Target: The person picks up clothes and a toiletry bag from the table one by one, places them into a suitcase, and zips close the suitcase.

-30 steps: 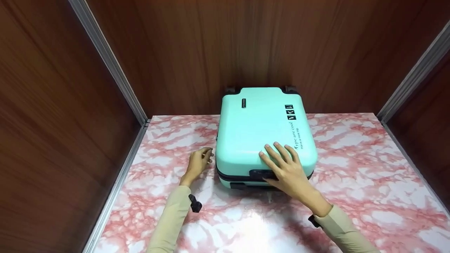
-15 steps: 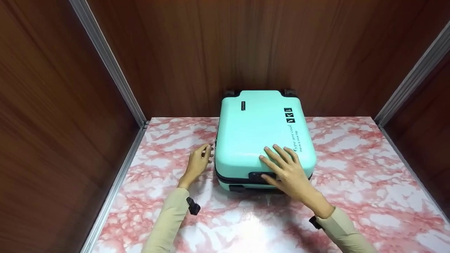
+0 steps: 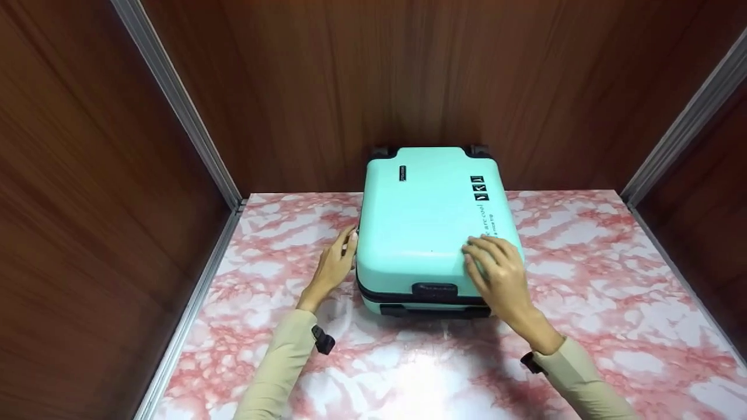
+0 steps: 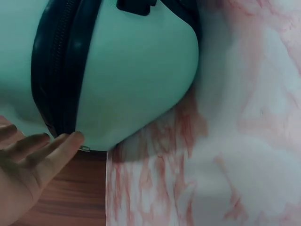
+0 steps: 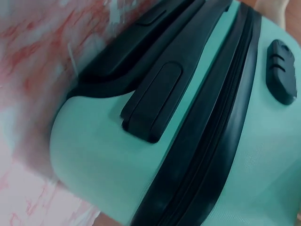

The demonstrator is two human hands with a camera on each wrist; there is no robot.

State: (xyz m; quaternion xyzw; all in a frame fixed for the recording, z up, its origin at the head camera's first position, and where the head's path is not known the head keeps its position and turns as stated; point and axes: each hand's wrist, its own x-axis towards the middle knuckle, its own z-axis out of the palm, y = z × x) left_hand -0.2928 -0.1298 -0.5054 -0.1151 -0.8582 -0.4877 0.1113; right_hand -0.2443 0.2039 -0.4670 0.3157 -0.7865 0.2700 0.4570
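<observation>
A mint-green hard-shell suitcase [image 3: 429, 216] lies flat, its wheels toward the back wall. My left hand [image 3: 335, 259] is at its left side, fingers extended along the edge. In the left wrist view those fingertips are right at the black zipper band [image 4: 59, 70], close to a small metal zipper pull [image 4: 84, 149]. My right hand [image 3: 503, 277] rests on the lid's near right corner with loosely bent fingers, covering part of the printed lettering. On the near side are a black lock piece [image 5: 282, 70] and a black carry handle [image 5: 155, 96].
The suitcase lies on a red-and-white marbled tabletop [image 3: 595, 280]. Brown wood-grain panels [image 3: 432, 76] stand behind and on both sides, joined by grey metal corner posts [image 3: 181, 105]. Each sleeve has a small black device [image 3: 323, 340] at the wrist.
My right hand has slid right along the lid, off the black lock piece, and its spread fingers have drawn together. My left hand's fingers have straightened and moved slightly forward along the side.
</observation>
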